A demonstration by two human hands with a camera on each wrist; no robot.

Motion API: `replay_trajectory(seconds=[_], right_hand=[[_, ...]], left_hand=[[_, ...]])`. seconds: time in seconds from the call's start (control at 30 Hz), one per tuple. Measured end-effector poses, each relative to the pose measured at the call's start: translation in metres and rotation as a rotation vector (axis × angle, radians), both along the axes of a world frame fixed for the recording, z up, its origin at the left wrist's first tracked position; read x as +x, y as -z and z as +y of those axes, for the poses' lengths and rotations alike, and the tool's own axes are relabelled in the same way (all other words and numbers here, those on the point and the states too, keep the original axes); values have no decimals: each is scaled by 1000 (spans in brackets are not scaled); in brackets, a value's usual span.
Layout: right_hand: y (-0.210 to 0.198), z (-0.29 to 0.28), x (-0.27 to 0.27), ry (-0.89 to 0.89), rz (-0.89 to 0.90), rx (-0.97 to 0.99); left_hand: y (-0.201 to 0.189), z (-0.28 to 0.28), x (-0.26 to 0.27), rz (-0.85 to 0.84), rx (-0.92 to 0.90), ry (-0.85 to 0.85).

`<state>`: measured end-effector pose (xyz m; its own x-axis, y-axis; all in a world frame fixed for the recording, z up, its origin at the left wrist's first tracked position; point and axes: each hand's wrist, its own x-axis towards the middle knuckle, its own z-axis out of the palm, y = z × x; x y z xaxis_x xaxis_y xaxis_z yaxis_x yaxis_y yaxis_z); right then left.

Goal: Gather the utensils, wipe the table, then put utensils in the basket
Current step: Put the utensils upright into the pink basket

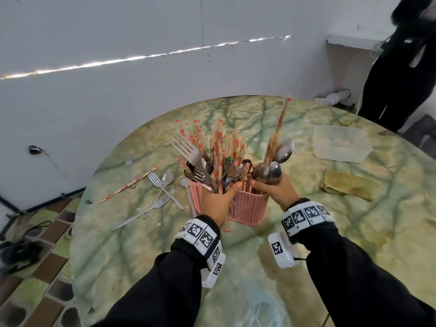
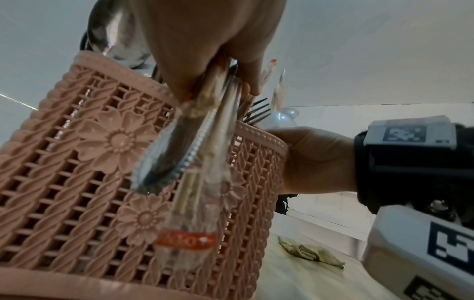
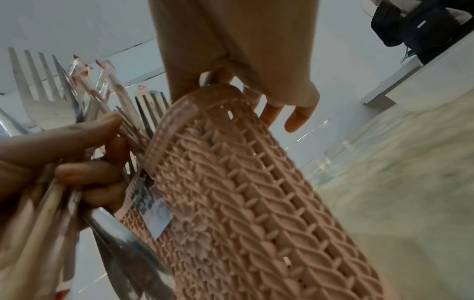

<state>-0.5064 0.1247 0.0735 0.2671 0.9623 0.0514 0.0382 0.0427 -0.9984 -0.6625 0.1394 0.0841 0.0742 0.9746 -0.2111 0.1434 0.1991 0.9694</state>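
A pink lattice basket (image 1: 250, 208) stands mid-table, packed with forks, spoons and wrapped chopsticks. My left hand (image 1: 220, 197) grips a bundle of forks and wrapped chopsticks (image 1: 200, 161) at the basket's near-left side. In the left wrist view their handles and a wrapper end (image 2: 187, 203) hang outside the basket wall (image 2: 77, 182). My right hand (image 1: 267, 185) holds several spoons and a chopstick pair (image 1: 276, 159) over the basket's right rim. The right wrist view shows my right hand's fingers (image 3: 295, 119) above the rim (image 3: 179, 113).
Loose forks, a spoon and a chopstick pair (image 1: 160, 190) lie on the green marble table (image 1: 306, 244) left of the basket. A yellowish cloth (image 1: 346, 185) and a clear plastic tub (image 1: 339, 145) sit to the right. A person in black (image 1: 401, 74) stands at the far right.
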Motion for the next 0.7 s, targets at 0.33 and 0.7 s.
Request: replay_trajectory(seconds=[0.33, 0.7], right_hand=[[-26, -1, 13, -200, -319, -177], [-38, -4, 23, -192, -259, -135]], left_hand=[[0, -2, -1, -22, 5, -20], [1, -2, -2, -60, -6, -36]])
